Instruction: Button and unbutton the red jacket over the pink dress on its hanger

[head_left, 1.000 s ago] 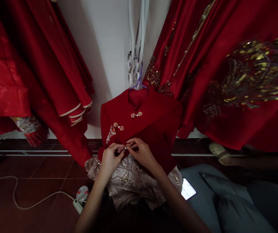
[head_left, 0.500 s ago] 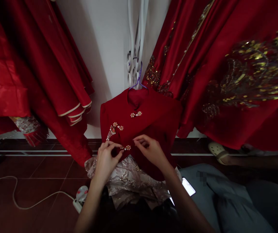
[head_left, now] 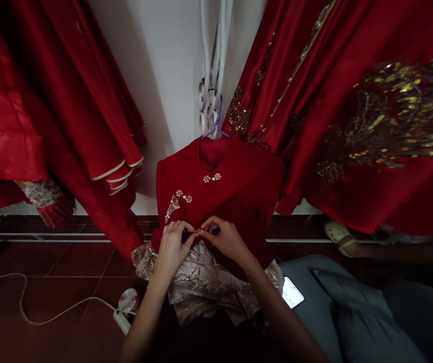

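A dark red jacket [head_left: 235,181] hangs in front of me on a purple hanger [head_left: 216,126]. Its front bears a pearl flower clasp [head_left: 212,178] near the collar and a jewelled brooch with dangling strands [head_left: 176,200] at the left. My left hand [head_left: 173,244] pinches the left end of a lower pearl clasp [head_left: 198,230] between thumb and fingers. From the other side, my right hand [head_left: 226,239] pinches that clasp's right end. The fingertips of both hands nearly meet and cover most of it. Below the hem, a shiny, crinkled pinkish fabric [head_left: 209,275] spreads out.
Red garments [head_left: 88,91] hang at the left, and a red gown with gold sequins [head_left: 401,116] at the right. A lit phone [head_left: 292,292] lies by a grey-blue cushioned surface [head_left: 315,312]. A power strip [head_left: 121,320] with its white cable rests lower left. Another person's clog [head_left: 339,237] shows.
My right hand has moved left and down, closing on the lower clasp beside my left hand. My left hand has stayed nearly in place. More of the phone is uncovered.
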Demonstrator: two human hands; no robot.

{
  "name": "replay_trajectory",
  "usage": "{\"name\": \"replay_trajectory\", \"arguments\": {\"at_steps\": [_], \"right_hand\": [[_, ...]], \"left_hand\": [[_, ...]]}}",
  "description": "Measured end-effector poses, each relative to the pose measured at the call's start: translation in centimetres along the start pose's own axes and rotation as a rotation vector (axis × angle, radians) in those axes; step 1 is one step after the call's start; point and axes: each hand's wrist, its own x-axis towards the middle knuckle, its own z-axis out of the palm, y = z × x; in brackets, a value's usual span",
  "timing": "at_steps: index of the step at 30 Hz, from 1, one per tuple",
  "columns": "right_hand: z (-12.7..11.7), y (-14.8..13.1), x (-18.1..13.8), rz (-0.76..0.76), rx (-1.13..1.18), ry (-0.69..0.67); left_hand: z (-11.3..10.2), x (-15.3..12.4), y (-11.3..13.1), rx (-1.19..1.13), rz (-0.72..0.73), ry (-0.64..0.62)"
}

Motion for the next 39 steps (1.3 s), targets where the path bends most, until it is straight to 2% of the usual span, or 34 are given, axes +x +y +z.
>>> {"name": "replay_trajectory", "arguments": {"at_steps": [6, 11, 14, 17, 21, 27, 29, 31, 33, 35, 39], "right_hand": [[-1.0, 0.2, 0.0, 0.047, 0.167, -0.067], [-3.2, -0.3, -0.2, 0.093, 0.327, -0.209], [-4.0, -0.5, -0.3, 0.103, 0.346, -0.306], [-4.3, -0.3, -0.4, 0.108, 0.34, -0.338], [-4.2, -0.1, -0.4, 0.115, 0.337, -0.341], [-3.9, -0.5, -0.4, 0.099, 0.34, -0.347], [-4.0, -0.7, -0.5, 0.099, 0.342, -0.361], [-4.6, -0.9, -0.7, 0.097, 0.343, -0.408], [-5.4, -1.1, -1.0, 0.093, 0.339, -0.471], [-6.4, -1.2, -1.4, 0.097, 0.33, -0.522], [-8.0, -1.4, -2.0, 0.138, 0.322, -0.561]], "left_hand": [[-0.2, 0.1, -0.2, -0.306, -0.1, -0.026], [0.0, 3.2, -1.7, -0.692, -0.319, -0.026], [0.7, 5.4, -2.0, -0.981, -0.438, 0.063], [1.2, 6.7, -1.6, -1.154, -0.498, 0.121], [1.6, 6.9, -1.2, -1.205, -0.552, 0.103], [2.2, 6.7, -1.9, -1.07, -0.566, 0.198], [2.2, 6.8, -1.8, -1.067, -0.547, 0.17], [2.0, 7.1, -1.4, -1.029, -0.49, 0.031], [1.4, 7.9, -0.6, -0.91, -0.356, -0.095], [0.7, 9.1, 0.4, -0.709, -0.156, -0.069], [-0.6, 11.8, 2.4, -0.173, 0.225, 0.102]]}}
